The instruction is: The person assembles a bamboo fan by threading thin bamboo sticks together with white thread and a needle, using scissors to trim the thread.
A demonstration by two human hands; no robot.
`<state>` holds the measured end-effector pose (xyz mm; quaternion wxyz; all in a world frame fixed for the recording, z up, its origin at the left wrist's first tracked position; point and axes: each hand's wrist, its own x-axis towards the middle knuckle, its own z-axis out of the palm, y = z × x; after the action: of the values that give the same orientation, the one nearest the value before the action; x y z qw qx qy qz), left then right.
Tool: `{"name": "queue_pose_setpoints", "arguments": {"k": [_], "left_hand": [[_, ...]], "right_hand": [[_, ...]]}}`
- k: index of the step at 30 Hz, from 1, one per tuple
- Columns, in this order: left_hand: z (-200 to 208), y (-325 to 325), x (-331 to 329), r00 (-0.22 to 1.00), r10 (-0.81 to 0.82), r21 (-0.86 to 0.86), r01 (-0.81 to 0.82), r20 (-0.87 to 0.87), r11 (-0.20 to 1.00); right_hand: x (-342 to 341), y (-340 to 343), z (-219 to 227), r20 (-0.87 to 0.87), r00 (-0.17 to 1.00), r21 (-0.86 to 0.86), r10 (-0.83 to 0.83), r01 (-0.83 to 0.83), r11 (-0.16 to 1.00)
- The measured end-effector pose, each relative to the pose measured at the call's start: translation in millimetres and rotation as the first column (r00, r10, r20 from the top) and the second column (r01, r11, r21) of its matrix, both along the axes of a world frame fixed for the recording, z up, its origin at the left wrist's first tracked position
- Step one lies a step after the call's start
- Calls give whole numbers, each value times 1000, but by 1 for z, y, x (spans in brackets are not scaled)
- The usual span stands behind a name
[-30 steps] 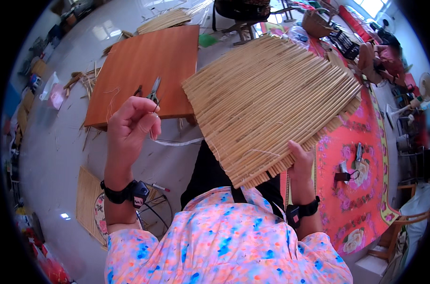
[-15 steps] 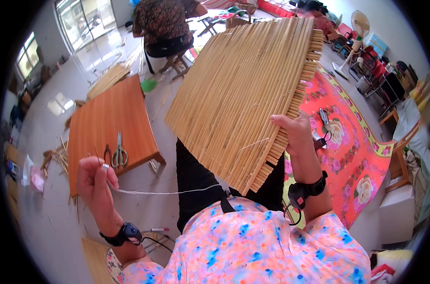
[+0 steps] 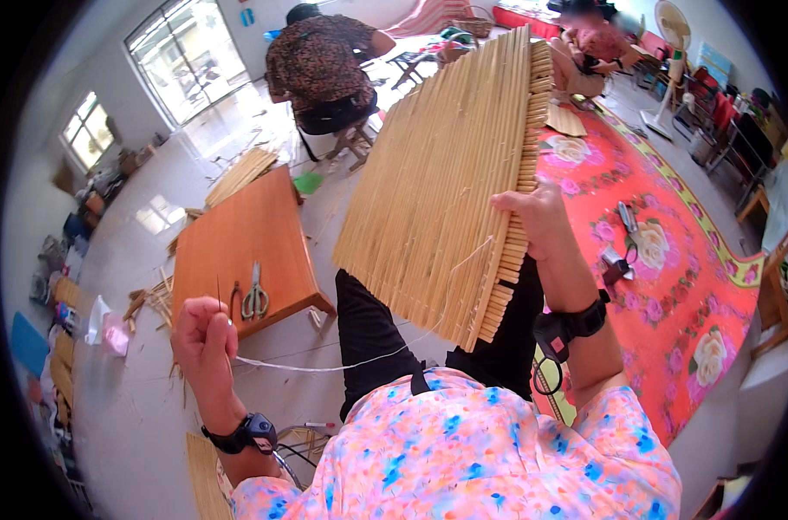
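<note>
Your left fingers (image 3: 205, 314) pinch a needle (image 3: 220, 291); the slatted panel (image 3: 433, 186) lies to their right, slats (image 3: 407, 234) pointing away, edge gripped by your nearer right fingers (image 3: 514, 202).

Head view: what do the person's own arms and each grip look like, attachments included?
The left grip and right grip are gloveless. Both wrists wear black straps with dark, boxy devices bearing small reddish markings. A black cable loops below the right one. The sleeves are short, pink with blue and orange blotches.
</note>
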<state>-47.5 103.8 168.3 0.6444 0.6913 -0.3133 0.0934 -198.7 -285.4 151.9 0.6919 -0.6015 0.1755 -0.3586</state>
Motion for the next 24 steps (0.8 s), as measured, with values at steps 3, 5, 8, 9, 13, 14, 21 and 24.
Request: {"name": "queue_pose_setpoints", "arguments": {"k": [3,5,8,9,13,14,21,24], "left_hand": [[26,-11,-14,999,31,9,-31,40,999],[37,-22,-23,997,25,12,-26,70,1000],[46,-27,-28,989,26,29,-31,147,999],[51,-25,-26,982,38,47,-48,183,998],[57,-25,-25,981,62,43,-71,184,997],[57,-25,-24,980,70,42,-79,188,996],[31,-28,-8,995,80,50,-83,59,995],[15,-30,2,998,56,37,-55,-19,998]], "right_hand": [[-3,-9,6,84,996,15,-13,11,1000],[-7,-23,1,87,996,-32,13,-10,999],[-4,-20,-6,98,995,-95,10,0,996],[3,-20,-13,104,994,-137,11,4,991],[21,-23,-39,35,998,-204,49,-41,978],[26,-25,-46,-9,999,-214,50,-51,976],[66,-22,-84,-383,913,-130,140,-203,970],[80,-8,-67,-606,777,-83,173,-278,957]]}}
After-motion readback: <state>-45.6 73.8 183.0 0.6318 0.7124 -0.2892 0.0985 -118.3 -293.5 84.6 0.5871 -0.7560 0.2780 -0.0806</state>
